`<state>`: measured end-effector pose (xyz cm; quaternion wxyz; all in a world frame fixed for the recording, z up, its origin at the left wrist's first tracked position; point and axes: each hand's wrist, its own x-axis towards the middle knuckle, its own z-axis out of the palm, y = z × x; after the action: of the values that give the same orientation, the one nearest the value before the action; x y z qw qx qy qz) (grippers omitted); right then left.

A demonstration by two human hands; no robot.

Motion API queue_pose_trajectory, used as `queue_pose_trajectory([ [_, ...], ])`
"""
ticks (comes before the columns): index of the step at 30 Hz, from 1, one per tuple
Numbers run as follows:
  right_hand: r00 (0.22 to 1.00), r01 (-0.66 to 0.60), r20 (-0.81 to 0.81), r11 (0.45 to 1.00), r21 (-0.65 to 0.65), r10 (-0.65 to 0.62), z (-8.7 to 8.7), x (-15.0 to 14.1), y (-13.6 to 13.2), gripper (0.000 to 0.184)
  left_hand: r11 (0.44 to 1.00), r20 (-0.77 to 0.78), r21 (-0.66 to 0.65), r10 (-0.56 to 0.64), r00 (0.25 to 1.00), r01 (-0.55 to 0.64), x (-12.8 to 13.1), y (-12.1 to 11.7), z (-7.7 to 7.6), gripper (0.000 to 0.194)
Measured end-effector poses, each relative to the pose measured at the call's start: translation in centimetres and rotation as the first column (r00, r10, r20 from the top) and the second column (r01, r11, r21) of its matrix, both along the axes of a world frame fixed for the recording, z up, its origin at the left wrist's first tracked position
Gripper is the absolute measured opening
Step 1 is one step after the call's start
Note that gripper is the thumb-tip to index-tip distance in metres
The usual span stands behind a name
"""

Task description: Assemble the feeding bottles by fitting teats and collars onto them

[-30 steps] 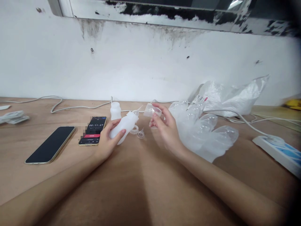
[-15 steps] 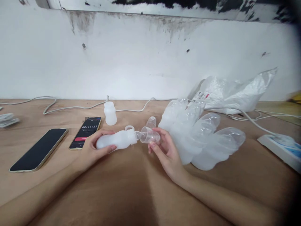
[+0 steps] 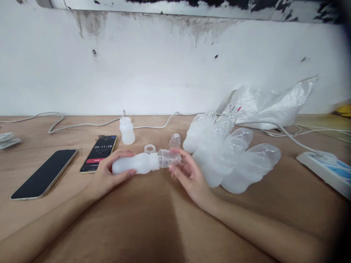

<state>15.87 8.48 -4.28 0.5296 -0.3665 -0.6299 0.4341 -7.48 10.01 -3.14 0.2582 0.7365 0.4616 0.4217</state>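
Observation:
My left hand (image 3: 112, 168) is wrapped round a frosted white baby bottle (image 3: 137, 163) lying sideways, its neck toward the right. My right hand (image 3: 189, 173) pinches a clear dome cap (image 3: 166, 159) by its rounded end. The cap's open rim meets the bottle's collar, and the nipple shows inside it. Whether the cap is seated fully, I cannot tell. Just behind the bottle lies a white ring (image 3: 150, 148). Another clear cap (image 3: 174, 140) rests on the table beyond my right fingertips. An uncapped bottle (image 3: 127, 130) stands upright farther back.
Several capped bottles (image 3: 236, 157) lie heaped right of my right hand. Behind them is a plastic bag (image 3: 268, 106). Two phones, one dark (image 3: 45, 174) and one with a timer (image 3: 99, 151), lie at left. A power strip (image 3: 326, 170) and white cables run along the table (image 3: 131, 219).
Both hands have come lower, and the bottle has turned from tilted to sideways. My right hand has brought the clear cap leftward over the nipple to the collar.

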Motion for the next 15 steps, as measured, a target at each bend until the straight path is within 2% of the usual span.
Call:
queue_pose_trajectory([
  [3, 0.999, -0.033, 0.012, 0.999, 0.006, 0.032, -0.03, -0.08, 0.01, 0.034, 1.000, -0.003, -0.006, -0.012, 1.000, 0.012, 0.04, -0.19, 0.06, 0.028],
  [6, 0.998, -0.057, -0.042, 0.998, -0.025, 0.056, -0.03, -0.18, 0.03, 0.036, 1.000, -0.002, -0.020, -0.002, 1.000, 0.002, 0.12, -0.28, 0.15, 0.027],
  [15, 0.995, -0.080, -0.064, 0.994, -0.077, 0.075, -0.22, -0.11, 0.23, 0.032, 0.999, -0.021, -0.041, 0.000, 1.000, -0.001, 0.04, -0.25, 0.07, 0.029],
])
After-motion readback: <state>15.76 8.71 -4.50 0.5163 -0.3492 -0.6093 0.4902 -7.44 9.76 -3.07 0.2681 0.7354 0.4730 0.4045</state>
